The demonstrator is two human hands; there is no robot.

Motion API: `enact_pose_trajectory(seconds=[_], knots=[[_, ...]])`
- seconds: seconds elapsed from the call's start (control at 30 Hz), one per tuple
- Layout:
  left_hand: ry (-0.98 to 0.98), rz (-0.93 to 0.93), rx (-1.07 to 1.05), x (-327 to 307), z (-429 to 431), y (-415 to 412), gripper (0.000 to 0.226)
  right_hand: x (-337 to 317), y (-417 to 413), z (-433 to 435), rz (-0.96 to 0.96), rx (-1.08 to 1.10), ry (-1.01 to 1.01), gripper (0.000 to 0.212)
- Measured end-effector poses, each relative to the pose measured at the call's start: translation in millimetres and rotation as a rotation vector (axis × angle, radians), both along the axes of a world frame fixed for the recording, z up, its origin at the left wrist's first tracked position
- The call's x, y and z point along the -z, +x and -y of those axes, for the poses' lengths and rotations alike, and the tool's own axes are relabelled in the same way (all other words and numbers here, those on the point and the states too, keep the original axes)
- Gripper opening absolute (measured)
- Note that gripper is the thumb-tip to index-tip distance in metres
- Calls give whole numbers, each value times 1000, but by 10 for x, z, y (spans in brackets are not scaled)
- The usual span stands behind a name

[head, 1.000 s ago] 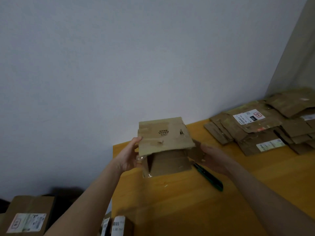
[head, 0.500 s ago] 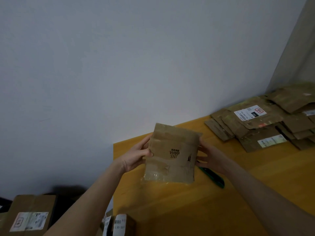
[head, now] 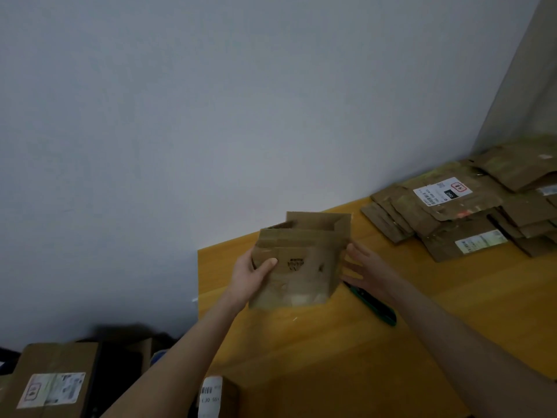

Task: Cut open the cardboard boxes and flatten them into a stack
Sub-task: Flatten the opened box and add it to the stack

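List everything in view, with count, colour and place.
Small partly flattened cardboard box: one, brown, held above the table's far left corner.
Pile of flattened cardboard boxes: one, brown, table's far right.
Utility knife: one, green, on the table by the right forearm.
Wooden table: one, yellow, against the wall.
Labelled cardboard boxes: two, brown, below the table, one far left, one by its near edge.
Wall: one, pale grey, behind.
Left hand: one, grips the box's left edge.
Right hand: one, fingers straight, at the box's right edge.
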State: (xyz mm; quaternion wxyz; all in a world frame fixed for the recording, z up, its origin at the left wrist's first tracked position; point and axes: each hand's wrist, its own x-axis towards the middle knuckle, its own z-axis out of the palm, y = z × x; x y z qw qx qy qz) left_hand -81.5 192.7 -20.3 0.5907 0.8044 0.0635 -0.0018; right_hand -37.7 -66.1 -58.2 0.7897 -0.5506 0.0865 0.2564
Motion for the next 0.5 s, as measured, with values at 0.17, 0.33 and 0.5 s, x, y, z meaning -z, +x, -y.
enact_pose_trajectory(seconds=[0.17,0.33,0.5], knots=[[-130,-123,-123,-17,22,26,19,41,69,-175,62,146,-448,93],[-349,-231,-122,-116,-259,65,30,177,102,31,29,173,-640,106],[-243,-324,-176,135,-275,66,18,229,44,-176,42,104,-689,80]])
